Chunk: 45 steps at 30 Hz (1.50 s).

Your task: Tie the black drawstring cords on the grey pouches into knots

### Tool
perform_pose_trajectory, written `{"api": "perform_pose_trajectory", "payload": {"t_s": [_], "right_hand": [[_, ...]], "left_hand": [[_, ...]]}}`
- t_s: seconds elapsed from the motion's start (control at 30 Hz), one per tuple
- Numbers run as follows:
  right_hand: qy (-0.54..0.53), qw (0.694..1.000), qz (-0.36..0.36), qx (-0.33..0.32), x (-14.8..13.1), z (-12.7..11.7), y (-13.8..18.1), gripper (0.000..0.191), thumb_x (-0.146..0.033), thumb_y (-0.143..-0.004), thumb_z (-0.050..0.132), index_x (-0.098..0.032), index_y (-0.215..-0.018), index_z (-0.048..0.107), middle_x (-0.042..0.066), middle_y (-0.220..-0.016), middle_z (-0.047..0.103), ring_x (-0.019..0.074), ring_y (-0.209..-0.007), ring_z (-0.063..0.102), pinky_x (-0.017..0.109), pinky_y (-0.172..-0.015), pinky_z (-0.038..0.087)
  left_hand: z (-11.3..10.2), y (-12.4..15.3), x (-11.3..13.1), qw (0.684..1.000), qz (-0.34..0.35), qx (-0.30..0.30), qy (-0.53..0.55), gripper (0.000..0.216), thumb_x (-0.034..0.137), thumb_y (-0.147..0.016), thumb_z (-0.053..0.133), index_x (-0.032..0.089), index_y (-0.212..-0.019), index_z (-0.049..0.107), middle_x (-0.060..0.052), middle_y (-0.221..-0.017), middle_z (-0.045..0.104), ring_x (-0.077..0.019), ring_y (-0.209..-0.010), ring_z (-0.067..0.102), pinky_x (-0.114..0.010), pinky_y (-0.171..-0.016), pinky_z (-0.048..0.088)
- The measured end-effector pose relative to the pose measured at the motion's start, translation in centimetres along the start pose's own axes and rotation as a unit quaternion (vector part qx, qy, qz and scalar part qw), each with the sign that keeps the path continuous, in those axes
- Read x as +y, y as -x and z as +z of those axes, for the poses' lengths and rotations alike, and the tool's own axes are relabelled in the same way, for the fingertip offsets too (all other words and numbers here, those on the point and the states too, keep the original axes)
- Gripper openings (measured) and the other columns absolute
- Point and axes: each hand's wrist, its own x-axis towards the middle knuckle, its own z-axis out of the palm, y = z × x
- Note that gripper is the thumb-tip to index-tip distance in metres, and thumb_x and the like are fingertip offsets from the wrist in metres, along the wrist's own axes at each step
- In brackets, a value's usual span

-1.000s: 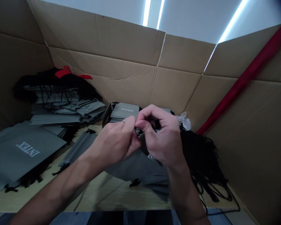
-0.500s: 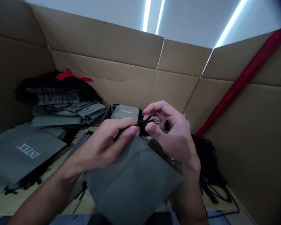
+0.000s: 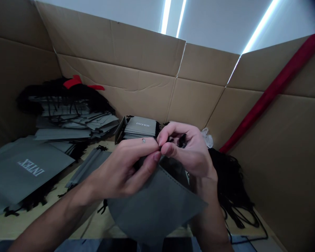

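Observation:
A grey fabric drawstring bag (image 3: 154,206) hangs below my two hands, its stitched edge slanting down to the right. My left hand (image 3: 131,164) pinches the bag's top corner between thumb and forefinger. Against its fingertips, my right hand (image 3: 190,150) is closed in a pinch on black cord (image 3: 182,140), part of which shows inside the curled fingers. The exact spot where the fingertips meet hides the cord's end or knot.
Grey bags marked INTEX (image 3: 31,168) lie at the left, before a taller pile with black cords (image 3: 68,108). Another stack (image 3: 141,126) stands in a box behind my hands. Loose black cords (image 3: 229,178) lie at the right. Cardboard walls (image 3: 115,52) surround the table.
My right hand has come down and left, its fingertips now meeting the left hand's. The cord ends that stuck out between the hands are now mostly covered. The bag has shifted slightly right.

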Motion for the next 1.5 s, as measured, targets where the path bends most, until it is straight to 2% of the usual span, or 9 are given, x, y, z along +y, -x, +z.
{"api": "perform_pose_trajectory", "payload": {"t_s": [0.3,0.43,0.57,0.8,1.0,1.13,1.23,1.37,1.5], "right_hand": [[-0.049,0.997,0.024,-0.05,1.1,-0.3,-0.1,0.042,-0.05,-0.078,0.103,-0.02,-0.086,0.076,-0.002,-0.07,0.059,0.0126,-0.062,0.047,0.026,-0.056,0.036],[0.015,1.0,0.003,0.027,0.8,-0.4,0.0,0.047,-0.062,-0.09,0.093,-0.021,-0.105,0.076,0.0,-0.082,0.067,0.0122,-0.064,0.056,0.026,-0.059,0.044],[0.042,0.99,-0.041,0.131,1.1,-0.5,-0.1,0.051,-0.074,-0.104,0.07,-0.023,-0.103,0.069,0.0,-0.085,0.064,0.0119,-0.066,0.057,0.024,-0.057,0.042],[0.029,0.996,-0.009,0.089,0.2,-0.4,0.0,0.029,-0.049,-0.1,0.076,-0.021,-0.103,0.069,0.001,-0.087,0.064,0.0138,-0.067,0.056,0.025,-0.054,0.036],[0.008,0.994,-0.011,0.11,0.8,0.9,0.5,0.074,-0.093,-0.094,0.058,-0.039,-0.145,0.055,0.007,-0.13,0.066,0.0198,-0.087,0.068,0.028,-0.055,0.046],[-0.007,0.998,-0.025,0.049,1.7,1.7,0.8,0.098,-0.1,-0.088,0.062,-0.049,-0.169,0.042,0.007,-0.151,0.06,0.0255,-0.105,0.074,0.033,-0.069,0.061],[0.024,0.999,-0.005,0.038,1.7,2.1,0.8,0.103,-0.103,-0.09,0.051,-0.047,-0.175,0.038,0.008,-0.152,0.063,0.0249,-0.1,0.075,0.032,-0.061,0.058],[0.025,1.0,0.016,0.007,1.2,1.5,0.8,0.09,-0.088,-0.098,0.062,-0.047,-0.173,0.035,0.007,-0.141,0.069,0.0203,-0.092,0.073,0.028,-0.062,0.056],[0.051,0.997,0.045,-0.037,0.7,0.4,0.5,0.064,-0.045,-0.091,0.096,-0.032,-0.142,0.059,0.003,-0.119,0.075,0.018,-0.1,0.074,0.03,-0.089,0.062]], "left_hand": [[-0.6,0.1,0.6,0.999,0.01,-0.019,0.026,0.026,0.008,-0.108,0.052,0.02,-0.084,0.053,0.004,-0.073,0.046,-0.0116,-0.065,0.042,-0.027,-0.06,0.037],[-1.6,0.0,0.3,0.998,-0.06,-0.005,-0.014,0.027,0.014,-0.115,0.05,0.018,-0.093,0.066,0.002,-0.076,0.059,-0.0115,-0.066,0.052,-0.024,-0.063,0.043],[-2.3,0.0,-0.5,0.992,-0.112,0.031,-0.05,0.022,0.02,-0.116,0.054,0.019,-0.106,0.075,0.001,-0.089,0.075,-0.0113,-0.071,0.064,-0.02,-0.064,0.048],[-1.9,0.0,-1.0,0.99,-0.119,0.03,-0.073,0.024,0.028,-0.119,0.055,0.021,-0.129,0.076,-0.002,-0.114,0.083,-0.0142,-0.095,0.076,-0.021,-0.082,0.054],[-0.7,-0.2,-0.9,0.992,-0.102,0.069,-0.017,0.009,0.024,-0.109,0.073,0.02,-0.116,0.076,0.005,-0.078,0.069,-0.0104,-0.065,0.061,-0.021,-0.064,0.048],[0.3,-0.1,-1.1,0.993,-0.082,0.066,0.061,0.027,0.022,-0.108,0.077,0.019,-0.135,0.07,0.0,-0.098,0.082,-0.0132,-0.085,0.079,-0.021,-0.077,0.059],[0.6,-0.1,-1.1,0.993,-0.081,0.07,0.041,0.017,0.018,-0.108,0.077,0.019,-0.124,0.074,0.0,-0.096,0.083,-0.0125,-0.082,0.08,-0.02,-0.077,0.061],[0.6,-0.1,-1.1,0.99,-0.074,0.117,-0.024,0.006,0.017,-0.105,0.076,0.02,-0.109,0.079,0.001,-0.092,0.083,-0.0118,-0.073,0.076,-0.02,-0.068,0.058],[0.1,-0.3,-0.9,0.968,-0.122,0.213,-0.046,0.004,0.019,-0.1,0.079,0.021,-0.103,0.081,0.0,-0.096,0.084,-0.0138,-0.079,0.075,-0.023,-0.077,0.061]]}}
